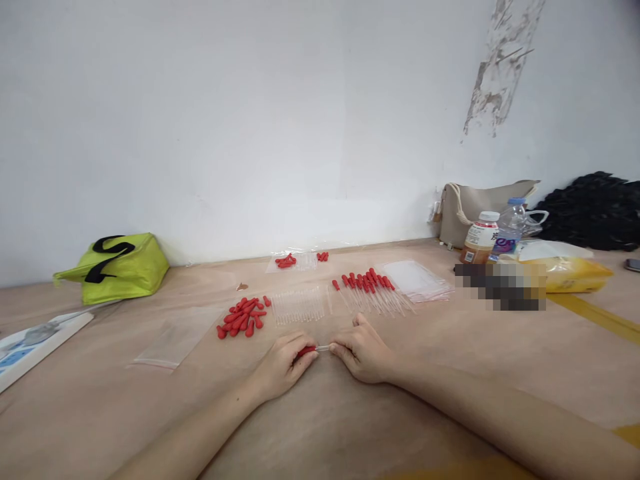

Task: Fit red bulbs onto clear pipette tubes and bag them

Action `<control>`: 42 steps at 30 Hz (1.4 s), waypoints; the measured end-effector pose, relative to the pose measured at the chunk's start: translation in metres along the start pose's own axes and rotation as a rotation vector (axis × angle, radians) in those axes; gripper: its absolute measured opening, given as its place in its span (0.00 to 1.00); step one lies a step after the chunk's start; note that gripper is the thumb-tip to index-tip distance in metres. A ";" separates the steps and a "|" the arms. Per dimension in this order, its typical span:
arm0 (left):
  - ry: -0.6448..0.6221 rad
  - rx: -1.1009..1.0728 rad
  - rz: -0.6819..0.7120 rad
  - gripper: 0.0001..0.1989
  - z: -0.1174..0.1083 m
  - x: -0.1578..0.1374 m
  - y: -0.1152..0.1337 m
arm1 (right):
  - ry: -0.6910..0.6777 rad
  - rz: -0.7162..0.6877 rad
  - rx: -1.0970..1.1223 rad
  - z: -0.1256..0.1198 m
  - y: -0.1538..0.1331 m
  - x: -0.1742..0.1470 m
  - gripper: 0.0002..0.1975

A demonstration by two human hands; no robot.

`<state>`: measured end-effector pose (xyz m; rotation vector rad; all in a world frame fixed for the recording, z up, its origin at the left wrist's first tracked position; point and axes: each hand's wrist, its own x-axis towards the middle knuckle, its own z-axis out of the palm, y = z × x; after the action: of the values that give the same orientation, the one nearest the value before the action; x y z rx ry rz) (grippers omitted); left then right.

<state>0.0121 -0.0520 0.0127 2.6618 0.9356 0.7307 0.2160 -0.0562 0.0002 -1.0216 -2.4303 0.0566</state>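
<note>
Forearms [215,413] nearest, L hand [286,365] gripping red bulb [307,351], R hand [364,351] clr tube [323,348]

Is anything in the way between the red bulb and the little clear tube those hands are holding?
Nothing visible is. The left hand holds the red bulb, the right hand holds the clear tube, and no other thing shows between them.

Red bulb [307,351] partly hidden in left hand [286,363], clear tube [323,348] in right hand [366,352], black heap [595,210] cropped at right
</note>
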 end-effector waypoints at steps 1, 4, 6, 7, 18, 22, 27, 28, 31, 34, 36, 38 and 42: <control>-0.006 0.004 0.011 0.11 0.000 0.000 0.000 | -0.011 0.005 0.004 0.000 0.000 0.000 0.14; -0.024 0.026 0.044 0.11 0.000 0.002 -0.001 | -0.040 0.006 0.022 0.001 0.000 0.001 0.14; -0.022 0.052 0.059 0.11 0.000 0.003 -0.003 | -0.044 0.007 0.022 0.001 0.001 0.002 0.14; -0.015 0.070 0.063 0.11 0.000 0.003 -0.004 | -0.037 0.008 0.008 0.000 0.001 0.003 0.15; 0.180 0.113 -0.098 0.16 -0.004 -0.005 -0.012 | 0.101 0.048 -0.296 -0.019 0.014 0.003 0.11; 0.113 0.068 -0.090 0.09 -0.003 -0.003 -0.012 | 0.220 0.474 -0.172 -0.036 0.047 0.019 0.12; 0.048 0.006 -0.029 0.11 -0.004 -0.002 -0.009 | 0.327 0.763 -0.079 -0.039 0.083 0.045 0.16; 0.044 -0.001 -0.025 0.11 -0.004 -0.002 -0.009 | 0.322 0.790 -0.098 -0.036 0.086 0.048 0.16; 0.034 -0.007 -0.020 0.13 -0.003 -0.004 -0.011 | 0.277 0.821 -0.176 -0.024 0.089 0.052 0.16; 0.014 -0.002 -0.022 0.13 -0.001 -0.004 -0.014 | 0.221 0.807 -0.249 -0.015 0.091 0.051 0.15; 0.002 0.003 -0.033 0.13 -0.001 -0.004 -0.014 | 0.210 0.807 -0.283 -0.013 0.092 0.049 0.15; -0.007 0.004 -0.046 0.13 -0.001 -0.004 -0.014 | 0.225 0.798 -0.306 -0.014 0.091 0.048 0.15; -0.001 -0.009 -0.056 0.13 -0.002 -0.003 -0.013 | 0.257 0.698 -0.315 -0.015 0.078 0.052 0.14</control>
<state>0.0018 -0.0442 0.0085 2.6167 1.0004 0.7188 0.2437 0.0335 0.0186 -1.8507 -1.7869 -0.2146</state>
